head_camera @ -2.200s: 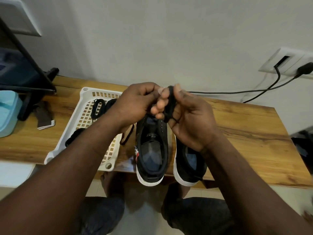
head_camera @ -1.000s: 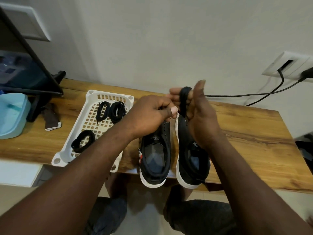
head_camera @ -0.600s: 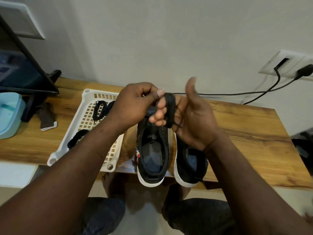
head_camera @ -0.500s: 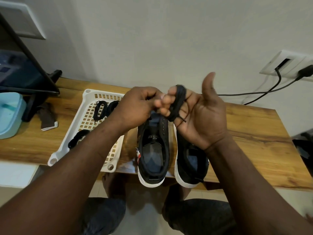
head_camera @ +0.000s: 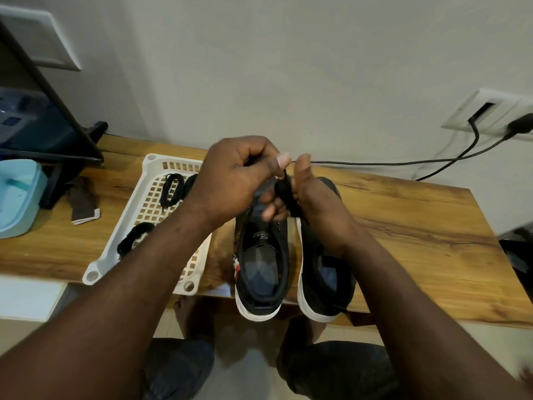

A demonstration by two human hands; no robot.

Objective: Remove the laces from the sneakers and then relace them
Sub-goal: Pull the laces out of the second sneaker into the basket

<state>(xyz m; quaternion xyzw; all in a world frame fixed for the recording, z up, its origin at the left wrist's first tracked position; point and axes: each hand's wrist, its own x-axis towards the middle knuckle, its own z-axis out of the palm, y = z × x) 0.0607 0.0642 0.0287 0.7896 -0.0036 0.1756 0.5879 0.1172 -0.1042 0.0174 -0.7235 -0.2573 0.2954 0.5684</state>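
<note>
The left hand is pinching the end of a black coiled shoelace gripped in the right hand, above two black white-soled sneakers on the wooden table. Alongside, a white plastic lattice basket is holding three coiled black laces.

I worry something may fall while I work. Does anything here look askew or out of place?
Both sneakers hang heel-first over the front edge of the table; a nudge might tip them off. The basket sits at that edge too. Nothing looks spilled or damaged.
</note>
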